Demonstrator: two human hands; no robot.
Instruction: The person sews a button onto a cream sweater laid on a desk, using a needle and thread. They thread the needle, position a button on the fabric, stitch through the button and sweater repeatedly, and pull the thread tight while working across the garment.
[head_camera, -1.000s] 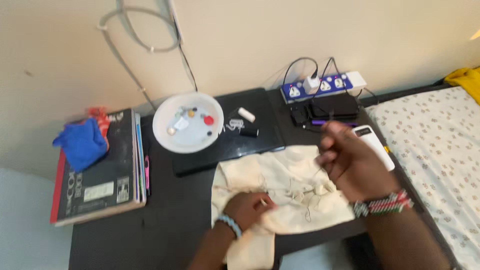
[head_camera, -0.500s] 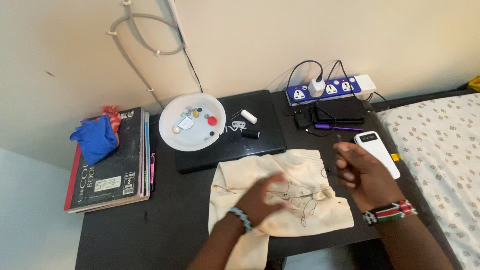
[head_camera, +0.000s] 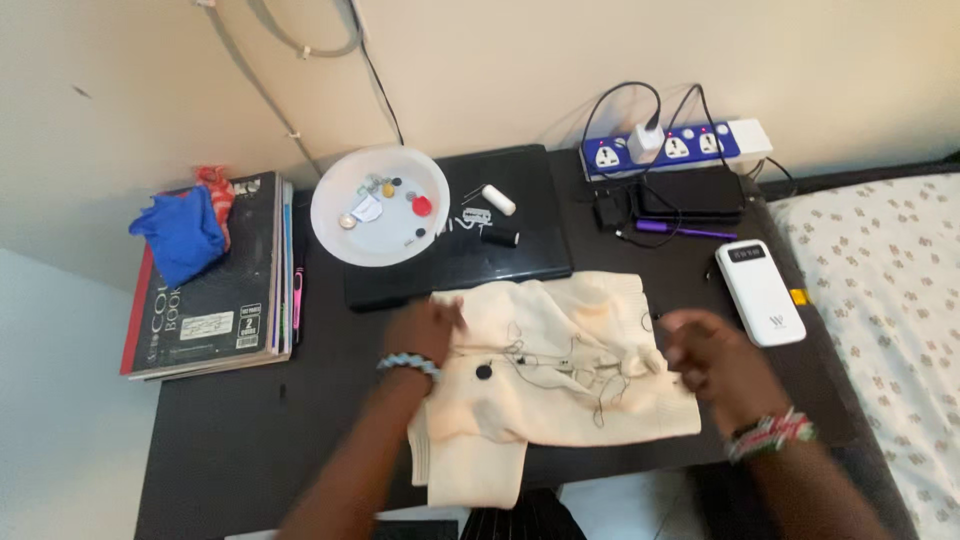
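Observation:
A cream garment (head_camera: 575, 405) lies spread on the black desk (head_camera: 250, 440), with dark thread (head_camera: 560, 368) looped across it and a dark button (head_camera: 484, 372) on its left part. My left hand (head_camera: 425, 330), a beaded band on its wrist, rests on the garment's upper left edge with fingers curled into the cloth. My right hand (head_camera: 705, 358) is blurred beside the garment's right edge, fingers curled; whether it holds anything is unclear.
A white bowl (head_camera: 330, 215) of small buttons sits behind, partly on a closed black laptop (head_camera: 525, 260) with a white spool (head_camera: 498, 200) and a black spool (head_camera: 500, 236). Stacked notebooks (head_camera: 220, 300) with a blue cloth (head_camera: 180, 235) lie left. A white power bank (head_camera: 760, 292), power strip (head_camera: 690, 148) and bed (head_camera: 880, 300) are on the right.
My right hand dropped from above the garment to its right edge. My left hand moved from the garment's lower middle up to its upper left edge.

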